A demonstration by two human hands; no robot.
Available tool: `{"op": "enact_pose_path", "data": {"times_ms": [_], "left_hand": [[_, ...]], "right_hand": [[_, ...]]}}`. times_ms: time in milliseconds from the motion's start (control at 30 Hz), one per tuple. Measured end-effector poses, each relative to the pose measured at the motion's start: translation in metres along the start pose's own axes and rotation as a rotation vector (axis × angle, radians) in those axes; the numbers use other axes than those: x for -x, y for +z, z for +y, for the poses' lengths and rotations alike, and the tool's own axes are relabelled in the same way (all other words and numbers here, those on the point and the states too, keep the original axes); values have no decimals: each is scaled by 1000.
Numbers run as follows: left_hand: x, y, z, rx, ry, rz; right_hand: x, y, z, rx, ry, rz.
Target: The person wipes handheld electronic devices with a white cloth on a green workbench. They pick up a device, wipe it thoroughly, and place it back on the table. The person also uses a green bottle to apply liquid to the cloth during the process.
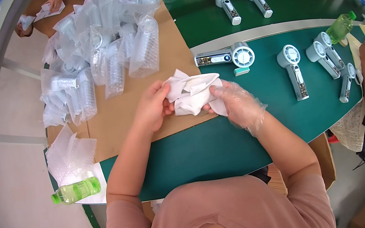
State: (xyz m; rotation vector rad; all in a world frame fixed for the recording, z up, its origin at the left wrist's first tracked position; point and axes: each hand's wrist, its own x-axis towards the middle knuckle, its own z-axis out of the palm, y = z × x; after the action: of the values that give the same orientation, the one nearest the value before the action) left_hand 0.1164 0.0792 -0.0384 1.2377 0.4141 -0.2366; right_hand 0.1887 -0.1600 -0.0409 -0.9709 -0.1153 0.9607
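A crumpled white cloth (195, 86) is stretched between my two hands above the table, its folds loose in the middle. My left hand (152, 106), bare, is closed on its left end. On the other side my right hand (240, 105), in a thin clear plastic glove, pinches the right end. Just beyond the cloth a silver handheld fan (244, 56) lies on its side, handle pointing left. A small white-and-teal block (242, 71) rests beside its round head.
Several bubble-wrapped items (108, 45) are piled on brown cardboard (171, 35) at far left. More handheld fans (294, 69) lie to the right and on the green conveyor belt (195, 8). Green bottles (78, 191) (341, 26) stand or lie at both sides. Other people work nearby.
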Motion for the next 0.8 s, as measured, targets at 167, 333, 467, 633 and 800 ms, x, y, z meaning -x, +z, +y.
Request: {"op": "enact_pose_path", "data": {"times_ms": [167, 333, 467, 633, 800], "left_hand": [[30, 11, -1, -349, 474, 338], [63, 25, 29, -526, 626, 81], [62, 56, 40, -780, 784, -76], [28, 52, 24, -606, 527, -606], [32, 53, 5, -688, 466, -482]], "right_hand": [[27, 18, -32, 358, -45, 11], [57, 49, -62, 530, -234, -136], [50, 43, -78, 722, -147, -194], [57, 53, -81, 851, -204, -130], [80, 65, -83, 1201, -151, 141]]}}
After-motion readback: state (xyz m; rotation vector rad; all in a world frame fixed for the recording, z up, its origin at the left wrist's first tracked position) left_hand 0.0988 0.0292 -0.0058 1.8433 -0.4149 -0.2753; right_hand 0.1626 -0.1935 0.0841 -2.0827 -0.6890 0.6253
